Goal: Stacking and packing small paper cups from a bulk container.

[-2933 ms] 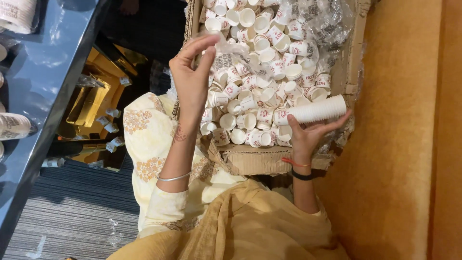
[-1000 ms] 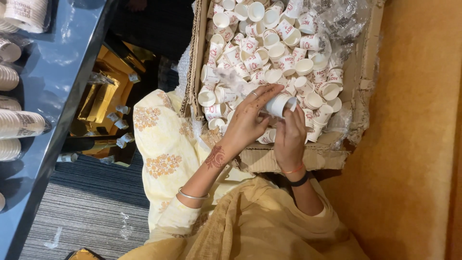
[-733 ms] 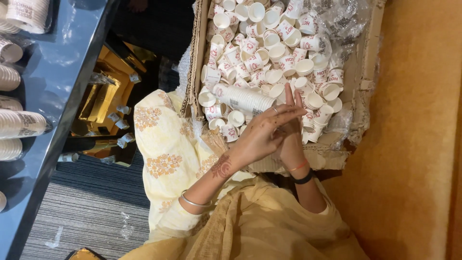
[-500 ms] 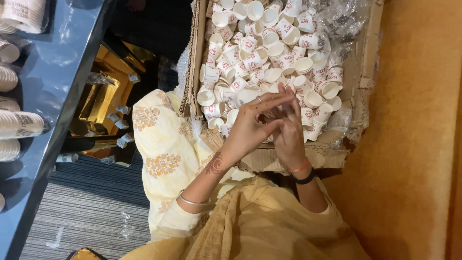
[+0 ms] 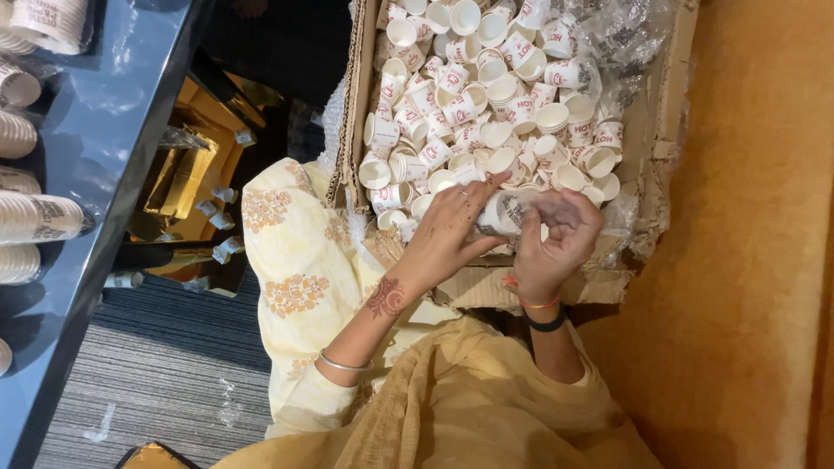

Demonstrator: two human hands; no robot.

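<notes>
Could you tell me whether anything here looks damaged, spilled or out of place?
Yes. The cardboard box is torn and ragged along its near edge, and the small paper cups lie jumbled loose in it, pointing every way, beside crumpled clear plastic wrap. Both hands, left and right, hold a short stack of cups over the box.

Head view, single: looks steeply down from above the cardboard box (image 5: 643, 234), close in; blue table (image 5: 113, 174) left of box.
</notes>
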